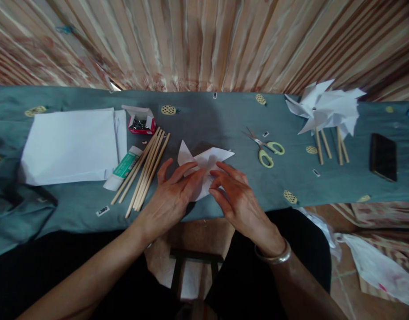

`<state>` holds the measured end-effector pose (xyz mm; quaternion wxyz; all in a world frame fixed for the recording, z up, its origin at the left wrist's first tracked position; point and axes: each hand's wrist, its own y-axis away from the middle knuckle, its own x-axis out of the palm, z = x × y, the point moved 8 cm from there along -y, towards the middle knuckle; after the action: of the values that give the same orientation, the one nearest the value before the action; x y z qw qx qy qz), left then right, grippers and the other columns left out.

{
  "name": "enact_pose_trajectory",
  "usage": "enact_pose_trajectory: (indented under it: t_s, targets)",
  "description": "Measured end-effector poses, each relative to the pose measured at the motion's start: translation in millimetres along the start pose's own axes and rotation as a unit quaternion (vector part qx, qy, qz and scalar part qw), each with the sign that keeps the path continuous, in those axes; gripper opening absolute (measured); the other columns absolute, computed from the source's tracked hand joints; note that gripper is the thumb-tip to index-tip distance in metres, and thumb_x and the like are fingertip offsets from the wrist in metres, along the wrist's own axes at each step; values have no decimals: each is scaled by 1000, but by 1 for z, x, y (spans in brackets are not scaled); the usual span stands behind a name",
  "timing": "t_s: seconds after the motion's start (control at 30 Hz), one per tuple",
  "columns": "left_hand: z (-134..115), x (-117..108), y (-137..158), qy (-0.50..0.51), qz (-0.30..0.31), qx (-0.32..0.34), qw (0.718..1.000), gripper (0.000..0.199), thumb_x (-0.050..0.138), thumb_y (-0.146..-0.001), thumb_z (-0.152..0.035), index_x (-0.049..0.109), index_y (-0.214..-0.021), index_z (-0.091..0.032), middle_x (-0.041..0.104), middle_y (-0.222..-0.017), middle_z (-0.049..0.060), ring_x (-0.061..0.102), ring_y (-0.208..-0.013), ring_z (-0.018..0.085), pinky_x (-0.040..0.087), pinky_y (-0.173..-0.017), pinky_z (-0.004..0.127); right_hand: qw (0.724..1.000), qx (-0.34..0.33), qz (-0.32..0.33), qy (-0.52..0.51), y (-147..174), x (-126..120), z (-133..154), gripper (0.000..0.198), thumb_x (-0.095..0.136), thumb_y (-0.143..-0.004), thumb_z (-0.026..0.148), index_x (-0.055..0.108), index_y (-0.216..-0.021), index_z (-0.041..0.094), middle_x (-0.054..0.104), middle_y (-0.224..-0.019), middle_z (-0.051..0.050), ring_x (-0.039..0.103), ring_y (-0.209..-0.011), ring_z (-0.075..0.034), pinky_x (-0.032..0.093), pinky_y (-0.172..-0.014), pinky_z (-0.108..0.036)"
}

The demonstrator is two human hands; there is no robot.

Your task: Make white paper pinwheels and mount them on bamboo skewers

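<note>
A white paper pinwheel (212, 155) with folded points lies on the cloth in front of me, its middle partly hidden by my fingers. My left hand (177, 186) presses on it from the left, thumb at the centre and the other fingers bent over the paper. From the right, my right hand (236, 193) has its fingers curled with the tips at the pinwheel's lower right side, where they seem to pinch the paper. A bundle of wooden sticks (146, 173) lies left of my left hand. Green-handled scissors (264, 149) lie open to the right.
A stack of white paper (71, 144), a glue stick (124, 166) and a small red box of metal pins (141, 122) are on the left. Finished-looking pinwheels on sticks (324, 111) and a dark phone (384, 156) lie at the right. A pleated curtain (197, 44) hangs behind.
</note>
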<state>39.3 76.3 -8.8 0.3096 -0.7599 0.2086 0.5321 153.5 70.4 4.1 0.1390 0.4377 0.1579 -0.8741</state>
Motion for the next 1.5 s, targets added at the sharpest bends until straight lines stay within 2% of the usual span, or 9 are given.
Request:
enact_pose_trajectory:
  t_s: [0.3,0.67,1.03,1.3,1.5]
  targets:
    - [0,1,-2,18,9,-2,1000,60,37,-80,5,38,-137,-15,61,-131,13,48,-130,26,15,-115,54,1000,-7,10,25,-1,9,-1,11,44,-95,18,54,-91,22,66,-118,-9,42,-136,-24,33,-110,-47]
    - [-1,5,-6,6,6,-6,1000,55,40,-87,-3,33,-140,-17,64,-127,12,48,-130,24,14,-115,54,1000,-2,15,25,-1,17,4,18,42,-92,12,55,-94,24,66,-113,-8,38,-138,-23,26,-116,-49]
    - [8,-3,-5,73,-51,-17,996,61,40,-81,1,38,-138,-20,69,-118,8,44,-132,24,22,-112,51,994,58,-7,-92,1,2,-11,3,52,-92,21,55,-92,21,65,-122,-12,44,-135,-26,37,-107,-50]
    - [8,7,-9,57,-22,-8,998,59,42,-81,0,39,-137,-17,62,-129,13,39,-136,24,16,-114,53,997,30,-17,-69,-6,2,-5,6,51,-92,19,56,-91,21,64,-123,-10,40,-138,-25,35,-109,-51]
    - [6,2,-10,48,-37,-11,998,52,40,-87,-4,37,-137,-16,61,-130,13,40,-136,23,18,-114,51,998,23,-11,-50,-9,8,-5,7,50,-92,19,57,-92,20,63,-125,-11,39,-138,-26,33,-110,-51]
